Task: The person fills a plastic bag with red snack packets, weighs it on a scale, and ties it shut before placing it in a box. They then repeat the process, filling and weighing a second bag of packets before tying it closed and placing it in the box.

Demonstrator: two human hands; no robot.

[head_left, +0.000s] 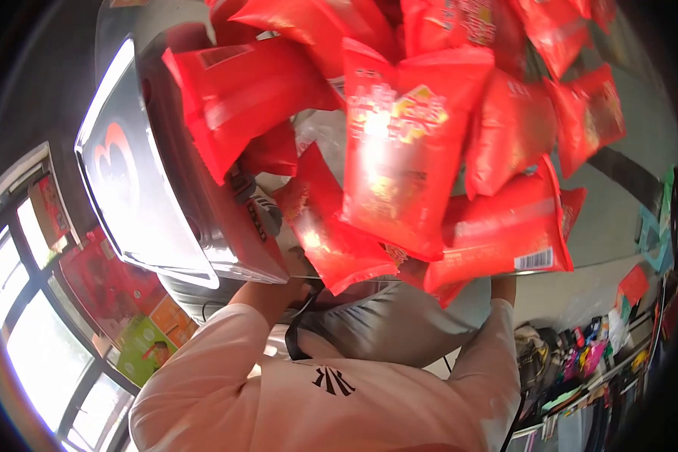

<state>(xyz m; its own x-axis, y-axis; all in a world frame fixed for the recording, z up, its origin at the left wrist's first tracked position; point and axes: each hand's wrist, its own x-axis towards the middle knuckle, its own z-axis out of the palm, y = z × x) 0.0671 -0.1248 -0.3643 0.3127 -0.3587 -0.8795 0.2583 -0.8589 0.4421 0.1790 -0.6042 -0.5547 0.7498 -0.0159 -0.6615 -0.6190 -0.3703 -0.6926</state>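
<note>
Red snack packets (395,181) with yellow and white print are heaped across the glass-like surface in front of me. My left forearm (260,300) reaches in beside the red side of a box (211,181). Part of my left hand (299,264) seems to show under a tilted packet (331,233), its fingers hidden. On the other side, my right wrist (504,289) passes beneath a packet with a barcode (505,230), which covers that hand. Whether either hand holds anything is hidden.
A bright white panel with a heart outline (117,169) stands at the left, close to the packets. Windows (45,346) and a green poster (145,350) lie beyond it. At the lower right is a cluttered pile of colourful items (580,354).
</note>
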